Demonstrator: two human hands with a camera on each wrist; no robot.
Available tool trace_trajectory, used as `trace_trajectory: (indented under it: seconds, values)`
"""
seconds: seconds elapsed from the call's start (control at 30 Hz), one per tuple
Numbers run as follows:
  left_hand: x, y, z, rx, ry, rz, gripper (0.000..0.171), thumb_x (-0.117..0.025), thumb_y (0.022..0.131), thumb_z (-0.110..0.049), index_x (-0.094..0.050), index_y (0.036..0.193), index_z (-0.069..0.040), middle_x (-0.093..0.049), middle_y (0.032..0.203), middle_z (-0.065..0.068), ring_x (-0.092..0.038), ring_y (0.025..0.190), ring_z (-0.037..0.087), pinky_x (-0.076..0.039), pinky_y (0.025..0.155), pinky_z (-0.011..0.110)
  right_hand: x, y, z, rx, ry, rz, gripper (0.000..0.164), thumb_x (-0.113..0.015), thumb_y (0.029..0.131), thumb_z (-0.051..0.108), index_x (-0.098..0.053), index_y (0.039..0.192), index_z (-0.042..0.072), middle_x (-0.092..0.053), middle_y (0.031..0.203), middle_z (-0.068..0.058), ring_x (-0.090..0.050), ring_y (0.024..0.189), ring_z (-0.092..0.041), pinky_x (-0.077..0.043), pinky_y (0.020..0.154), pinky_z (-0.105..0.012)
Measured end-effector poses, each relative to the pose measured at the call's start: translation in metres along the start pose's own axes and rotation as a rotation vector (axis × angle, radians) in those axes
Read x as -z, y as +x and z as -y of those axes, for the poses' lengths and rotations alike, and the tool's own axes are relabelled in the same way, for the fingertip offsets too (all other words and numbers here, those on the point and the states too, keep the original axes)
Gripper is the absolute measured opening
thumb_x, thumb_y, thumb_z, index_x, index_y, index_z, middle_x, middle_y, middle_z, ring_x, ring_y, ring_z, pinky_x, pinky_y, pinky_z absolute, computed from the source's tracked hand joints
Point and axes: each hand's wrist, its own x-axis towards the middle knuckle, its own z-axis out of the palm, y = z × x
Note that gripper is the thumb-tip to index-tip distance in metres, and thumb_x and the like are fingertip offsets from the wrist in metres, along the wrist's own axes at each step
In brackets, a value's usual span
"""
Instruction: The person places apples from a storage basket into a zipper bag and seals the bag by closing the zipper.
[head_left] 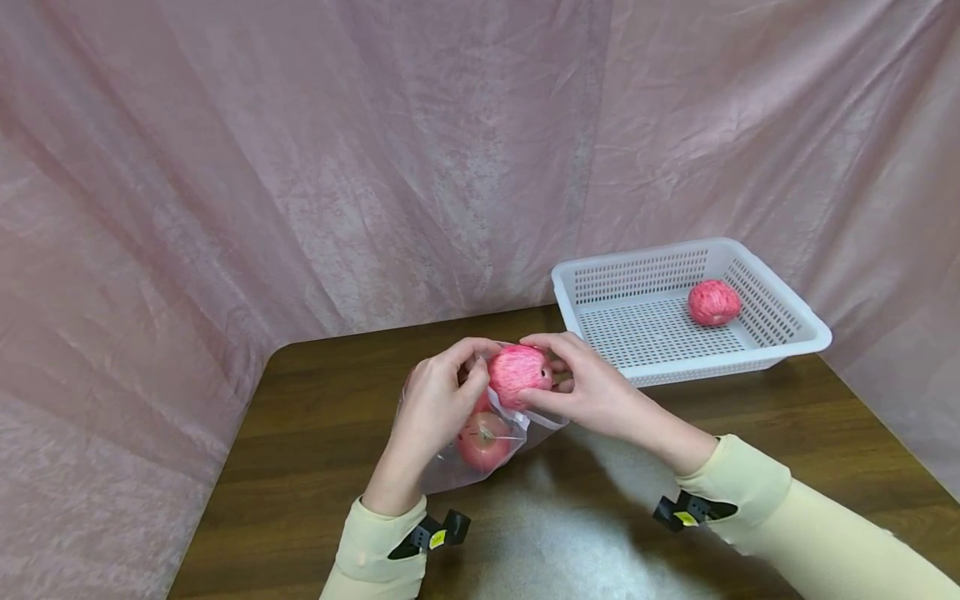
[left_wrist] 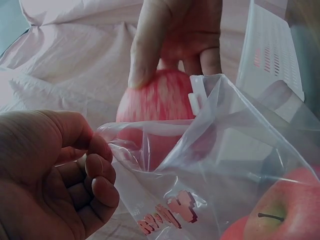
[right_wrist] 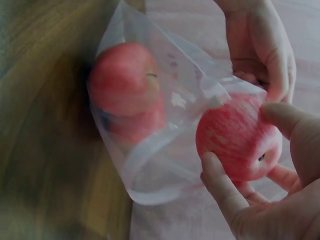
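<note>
My right hand (head_left: 588, 379) grips a pink-red apple (head_left: 517, 375) between thumb and fingers, at the mouth of a clear plastic bag (left_wrist: 200, 165). In the left wrist view the lower part of that apple shows through the film. My left hand (head_left: 435, 404) pinches the bag's edge between thumb and curled fingers. Inside the bag lie apples, one (head_left: 483, 442) with its stem showing and another (right_wrist: 137, 120) partly hidden beneath it. Red printing marks the bag's side in the left wrist view.
A white perforated plastic basket (head_left: 652, 375) stands at the back right of the brown wooden table (head_left: 300, 442). One more pink-red apple (head_left: 714, 302) sits in its right part. Behind the table hangs a pink curtain (head_left: 420, 167).
</note>
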Motion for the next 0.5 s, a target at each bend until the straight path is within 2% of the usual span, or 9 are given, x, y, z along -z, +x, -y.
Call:
trace_trajectory:
  seconds: [0.33, 0.43, 0.5]
  values:
    - [0.0, 0.0, 0.002, -0.015, -0.017, -0.005, 0.034, -0.065, 0.098, -0.005, -0.082, 0.12, -0.026, -0.055, 0.077, -0.01, -0.043, 0.06, 0.008, -0.037, 0.053, 0.032, -0.024, 0.001, -0.003, -0.063, 0.032, -0.038, 0.067, -0.087, 0.097, 0.013, -0.053, 0.154, 0.007, -0.048, 0.131, -0.022, -0.07, 0.121, -0.041, -0.063, 0.093, -0.038]
    - [0.0, 0.001, 0.002, -0.015, -0.017, -0.007, 0.035, -0.064, 0.097, -0.005, -0.082, 0.119, -0.026, -0.055, 0.076, -0.01, -0.044, 0.061, 0.007, -0.037, 0.054, 0.032, -0.029, 0.002, -0.004, -0.062, 0.063, -0.06, 0.064, -0.086, 0.097, 0.01, -0.05, 0.15, 0.006, -0.049, 0.134, -0.023, -0.07, 0.123, -0.042, -0.063, 0.093, -0.037]
    - [0.001, 0.001, 0.003, -0.013, -0.023, -0.004, 0.036, -0.062, 0.097, -0.004, -0.081, 0.119, -0.025, -0.054, 0.076, -0.01, -0.045, 0.062, 0.008, -0.037, 0.054, 0.032, -0.032, 0.002, -0.005, -0.048, 0.089, -0.052, 0.056, -0.084, 0.098, 0.007, -0.051, 0.144, 0.004, -0.052, 0.136, -0.022, -0.069, 0.124, -0.041, -0.062, 0.095, -0.037]
